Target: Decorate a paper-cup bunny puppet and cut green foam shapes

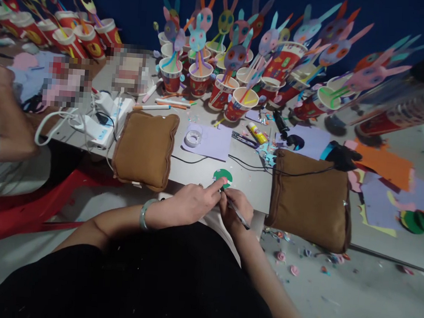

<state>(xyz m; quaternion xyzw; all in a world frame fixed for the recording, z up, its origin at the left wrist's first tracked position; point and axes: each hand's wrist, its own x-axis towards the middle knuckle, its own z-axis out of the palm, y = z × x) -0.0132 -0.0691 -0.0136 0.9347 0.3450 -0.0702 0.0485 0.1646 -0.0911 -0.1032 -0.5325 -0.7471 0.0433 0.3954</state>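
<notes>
Near the table's front edge is a green paper circle (222,175) with a small pink piece (225,181) and whitish bits on it. My left hand (190,203) holds the circle, its index fingertip on the pink piece and the other fingers curled; its thumb is hidden. My right hand (238,207) grips a dark, slim pen (240,215) close beside the left fingers. The pen's tip end is by the circle's lower edge, and whether it touches cannot be made out. Just beyond lies a lilac paper sheet (215,142) with a clear tape roll (192,138) on it.
Brown cushions sit left (145,149) and right (309,199) of my hands. Red paper cups (200,80) with paper rabbit heads crowd the back. A glue stick (257,132), black cables, markers (152,107) and a power strip (107,130) lie about. Another person's arm (9,116) is at left.
</notes>
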